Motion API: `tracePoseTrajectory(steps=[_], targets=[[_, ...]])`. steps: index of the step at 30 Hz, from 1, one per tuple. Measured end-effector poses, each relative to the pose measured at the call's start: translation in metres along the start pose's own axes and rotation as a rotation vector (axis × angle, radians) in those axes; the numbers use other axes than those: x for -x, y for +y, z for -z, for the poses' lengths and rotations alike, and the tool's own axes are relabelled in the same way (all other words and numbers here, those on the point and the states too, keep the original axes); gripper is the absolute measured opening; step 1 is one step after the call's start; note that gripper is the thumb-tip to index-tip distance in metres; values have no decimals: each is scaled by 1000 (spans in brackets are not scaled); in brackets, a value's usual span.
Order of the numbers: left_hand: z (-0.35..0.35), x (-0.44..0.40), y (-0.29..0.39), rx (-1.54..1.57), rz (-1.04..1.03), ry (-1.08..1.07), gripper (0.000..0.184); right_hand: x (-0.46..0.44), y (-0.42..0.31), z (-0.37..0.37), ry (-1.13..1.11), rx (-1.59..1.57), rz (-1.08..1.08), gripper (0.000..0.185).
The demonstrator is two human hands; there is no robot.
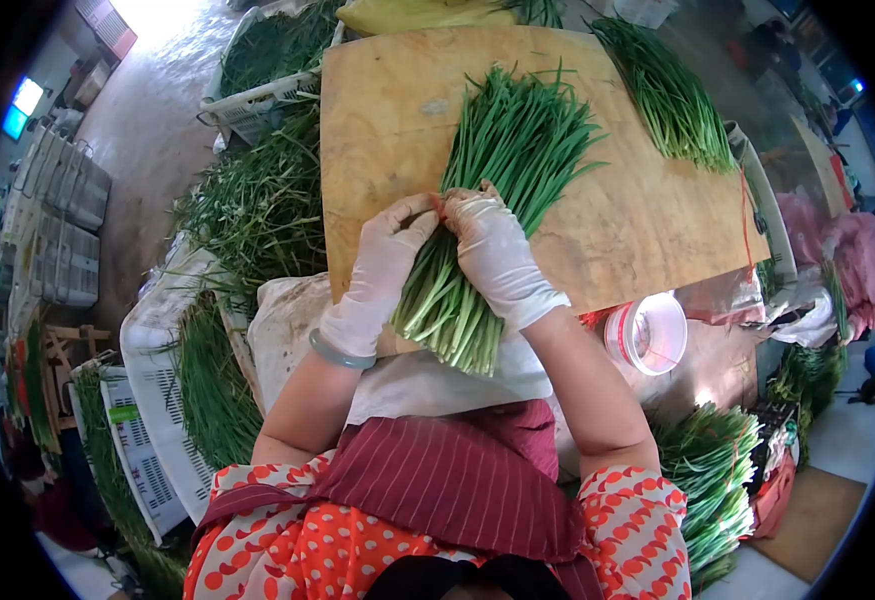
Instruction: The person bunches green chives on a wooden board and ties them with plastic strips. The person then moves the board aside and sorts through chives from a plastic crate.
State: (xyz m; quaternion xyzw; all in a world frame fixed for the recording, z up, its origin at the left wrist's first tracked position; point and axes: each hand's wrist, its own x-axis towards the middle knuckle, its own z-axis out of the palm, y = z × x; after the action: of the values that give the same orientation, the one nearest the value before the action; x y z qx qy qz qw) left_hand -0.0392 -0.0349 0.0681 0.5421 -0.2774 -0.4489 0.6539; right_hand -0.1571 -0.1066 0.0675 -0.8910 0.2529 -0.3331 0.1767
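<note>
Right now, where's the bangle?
Head view, left of centre: the bangle circles the left wrist, at the cuff of the white glove on the left hand.

Two green bunches (522,140) on one board (382,130), two gloves (497,255) (one pair), one bangle (342,351)

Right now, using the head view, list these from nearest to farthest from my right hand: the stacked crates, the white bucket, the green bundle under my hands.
1. Green bundle: nearest, touching your right hand.
2. White bucket: next, to the right, beside the board.
3. Stacked crates: farthest, across the floor at far left.
</note>
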Motion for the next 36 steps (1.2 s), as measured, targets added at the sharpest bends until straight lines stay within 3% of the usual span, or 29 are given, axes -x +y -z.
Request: tracePoseTrajectory(steps=[2,9,11,12,13,14,15,17,21,23,25,32,34,35,36], targets=[[4,-5,2,57,97,-3,15,-2,0,-2,-1,7,13,14],[-1,-6,0,-1,31,21,11,-1,3,0,-19,-37,15,13],[-2,-7,-7,-70,-102,68,8,-2,-3,4,4,-70,29,13],[-4,-6,-11,-72,-103,67,8,0,-11,10,145,77,0,14],[-7,-6,-16,-256,-286,150,8,1,-21,17,287,225,-30,17],[-9,-5,-20,-440,-467,233,9,5,-29,24,282,324,-129,24],[-12,-3,-18,-438,-467,229,9,11,-31,23,283,327,-131,24],[-18,3,-11,-496,-587,191,11,22,-34,14,185,106,-364,29],[-32,15,-3,-566,-718,133,7,19,-36,7,223,54,-508,24],[-32,17,-1,-643,-755,146,5,20,-34,4,253,67,-475,20],[-29,11,-4,-757,-974,127,6,21,-34,2,311,78,-443,20],[-33,12,5,-720,-943,78,5,38,-29,-1,537,-141,-414,10],[-24,10,12,-698,-816,-224,23,42,-18,-7,557,-266,-473,8],[-19,9,11,-699,-813,-233,23,43,-15,-8,577,-390,-527,6],[-13,7,10,-541,-620,-194,40,45,-14,-5,588,-541,-601,5]])
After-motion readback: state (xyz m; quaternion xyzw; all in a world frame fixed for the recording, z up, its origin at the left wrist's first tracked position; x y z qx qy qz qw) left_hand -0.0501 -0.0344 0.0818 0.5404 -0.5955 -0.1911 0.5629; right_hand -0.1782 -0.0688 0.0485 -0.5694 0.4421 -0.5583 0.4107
